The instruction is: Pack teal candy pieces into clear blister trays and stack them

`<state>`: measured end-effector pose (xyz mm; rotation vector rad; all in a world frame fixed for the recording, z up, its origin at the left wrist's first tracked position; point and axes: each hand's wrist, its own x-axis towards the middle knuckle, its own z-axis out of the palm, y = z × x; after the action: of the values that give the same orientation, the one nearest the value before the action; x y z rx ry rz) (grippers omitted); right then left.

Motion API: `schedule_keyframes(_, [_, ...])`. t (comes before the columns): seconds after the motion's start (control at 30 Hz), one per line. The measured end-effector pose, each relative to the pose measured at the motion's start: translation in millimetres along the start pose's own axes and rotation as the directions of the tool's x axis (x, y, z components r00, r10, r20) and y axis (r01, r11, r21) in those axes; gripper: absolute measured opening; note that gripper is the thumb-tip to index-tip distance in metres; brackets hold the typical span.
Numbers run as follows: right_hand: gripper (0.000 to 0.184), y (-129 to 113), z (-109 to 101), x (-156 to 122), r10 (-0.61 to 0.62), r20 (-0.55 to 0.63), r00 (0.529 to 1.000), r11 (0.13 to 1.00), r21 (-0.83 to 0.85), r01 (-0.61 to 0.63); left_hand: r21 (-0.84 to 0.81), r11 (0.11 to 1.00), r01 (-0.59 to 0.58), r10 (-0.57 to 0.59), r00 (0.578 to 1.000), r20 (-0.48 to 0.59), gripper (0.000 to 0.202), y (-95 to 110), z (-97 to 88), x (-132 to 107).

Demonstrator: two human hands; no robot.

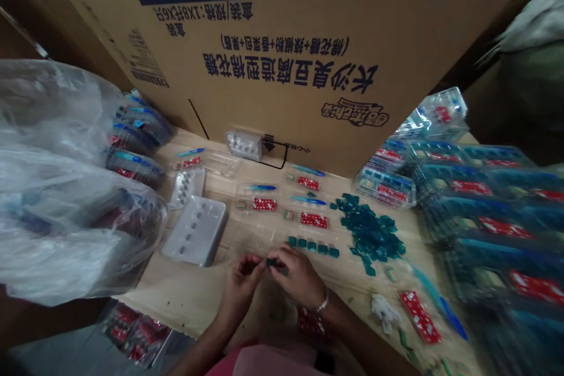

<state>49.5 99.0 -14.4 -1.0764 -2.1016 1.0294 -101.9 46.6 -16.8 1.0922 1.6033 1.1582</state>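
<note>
L hand (241, 282) and R hand (299, 277) meet just above the bench (185, 299), fingers curled in, not spread, tips pinching a small dark teal block (275, 264) between them. Bracelet (323, 302) on R wrist. Hands held close together, prob. to work on that one piece.

Just ahead, a short row of teal blocks (312, 247), w/ a loose heap of teal squares (370, 234) to the R, likely kept in easy reach. Further on, red printed sachets (314, 220) and blue plastic sticks (307, 200) lie in pairs on clear plastic trays (255, 197), spaced out, seemingly to keep each set apart. White moulded tray (196, 230) to L, clear plastic bag (57, 188) beyond it. Stacked clear packs (476, 211) on R. Printed cardboard carton (264, 53) stands along the far edge.
</note>
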Motion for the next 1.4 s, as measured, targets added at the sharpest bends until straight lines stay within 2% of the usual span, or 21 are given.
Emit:
schedule_keyframes(0.03, [0.016,4.0,1.4,11.4,0.012,-0.016,1.000,0.998,-0.057,-0.013,0.199,0.974,-0.109,0.120,0.992,-0.045,0.025,-4.4,-4.6,3.8])
schedule_keyframes(0.07, [0.014,8.5,2.6,23.9,0.025,-0.034,0.999,0.993,-0.113,-0.029,0.394,0.897,-0.198,0.238,0.970,-0.054,0.025,-9.6,-8.4,7.7])
schedule_keyframes(0.1, [0.013,13.2,3.6,36.7,0.031,-0.046,0.998,0.985,-0.167,-0.038,0.555,0.789,-0.264,0.333,0.942,-0.025,0.025,-15.4,-11.3,11.4])
schedule_keyframes(0.17, [0.010,21.8,5.2,59.9,0.018,-0.043,0.999,0.963,-0.267,-0.029,0.735,0.580,-0.350,0.430,0.899,0.089,0.023,-27.8,-14.7,17.0])
schedule_keyframes(0.27, [0.006,29.4,7.9,79.1,-0.002,0.010,1.000,0.935,-0.355,0.006,0.807,0.416,-0.419,0.464,0.861,0.208,0.021,-41.8,-16.1,20.1])
schedule_keyframes(0.47, [0.006,25.9,15.8,67.6,-0.040,0.117,0.992,0.868,-0.487,0.092,0.816,0.343,-0.465,0.495,0.828,0.264,0.020,-45.7,-16.2,21.4])
schedule_keyframes(0.53, [0.006,25.2,11.6,62.7,-0.067,0.101,0.993,0.851,-0.514,0.110,0.807,0.343,-0.481,0.514,0.815,0.267,0.019,-45.7,-16.1,23.6])
schedule_keyframes(0.6, [0.009,30.2,-5.5,60.5,-0.097,0.075,0.992,0.842,-0.526,0.122,0.793,0.349,-0.499,0.533,0.802,0.270,0.019,-45.8,-17.0,26.3])
schedule_keyframes(0.7, [0.017,52.3,-58.6,58.2,-0.015,-0.084,0.996,0.823,-0.567,-0.036,0.748,0.354,-0.561,0.559,0.768,0.312,0.019,-45.8,-22.3,30.9])
schedule_keyframes(0.77, [0.021,72.9,-101.3,55.2,0.160,-0.253,0.954,0.745,-0.603,-0.285,0.709,0.357,-0.609,0.561,0.746,0.358,0.016,-45.7,-28.6,34.4])
schedule_keyframes(0.83, [0.020,90.3,-135.4,50.7,0.238,-0.224,0.945,0.714,-0.620,-0.326,0.675,0.376,-0.635,0.552,0.739,0.387,0.015,-44.4,-35.3,37.4])
schedule_keyframes(0.9, [0.017,96.2,-151.5,44.5,0.247,-0.181,0.952,0.717,-0.626,-0.306,0.648,0.429,-0.630,0.558,0.749,0.358,0.017,-39.2,-39.0,37.3])
schedule_keyframes(0.97, [0.015,86.4,-146.6,36.2,0.215,-0.198,0.956,0.781,-0.554,-0.290,0.604,0.555,-0.572,0.550,0.797,0.250,0.018,-27.5,-35.4,31.8])
schedule_keyframes(1.0, [0.015,76.2,-137.3,31.1,0.193,-0.197,0.961,0.838,-0.476,-0.266,0.548,0.657,-0.518,0.510,0.840,0.183,0.018,-19.3,-29.7,27.1])
schedule_keyframes(1.07, [0.014,49.8,-109.8,19.2,0.128,-0.121,0.984,0.966,-0.211,-0.151,0.327,0.887,-0.327,0.315,0.945,0.090,0.020,-1.2,-11.3,16.5])
schedule_keyframes(1.1, [0.013,36.4,-94.2,12.9,0.074,-0.033,0.997,0.994,-0.081,-0.077,0.150,0.970,-0.191,0.175,0.978,0.110,0.020,6.8,-0.3,11.8])
schedule_keyframes(1.17, [0.012,16.1,-64.4,2.1,-0.015,0.058,0.998,0.991,0.131,0.007,-0.137,0.985,0.100,-0.073,0.980,0.188,0.021,16.8,18.3,5.6])
schedule_keyframes(1.2, [0.010,10.5,-51.8,-1.0,-0.033,0.068,0.997,0.979,0.201,0.019,-0.207,0.963,0.170,-0.124,0.969,0.215,0.021,18.0,23.4,4.0])
schedule_keyframes(1.27, [0.008,8.3,-33.1,0.1,-0.036,0.045,0.998,0.971,0.238,0.024,-0.166,0.976,0.138,-0.108,0.978,0.176,0.018,13.7,22.1,3.2])
schedule_keyframes(1.33, [0.010,12.6,-22.6,11.1,-0.077,0.046,0.996,0.993,0.099,0.072,0.110,0.992,-0.057,0.051,0.997,0.063,0.014,3.2,9.1,5.2])
schedule_keyframes(1.4, [0.012,16.2,-17.1,28.7,-0.182,0.167,0.969,0.961,-0.179,0.211,0.451,0.864,-0.223,0.241,0.970,0.017,0.011,-9.8,-6.9,9.6])
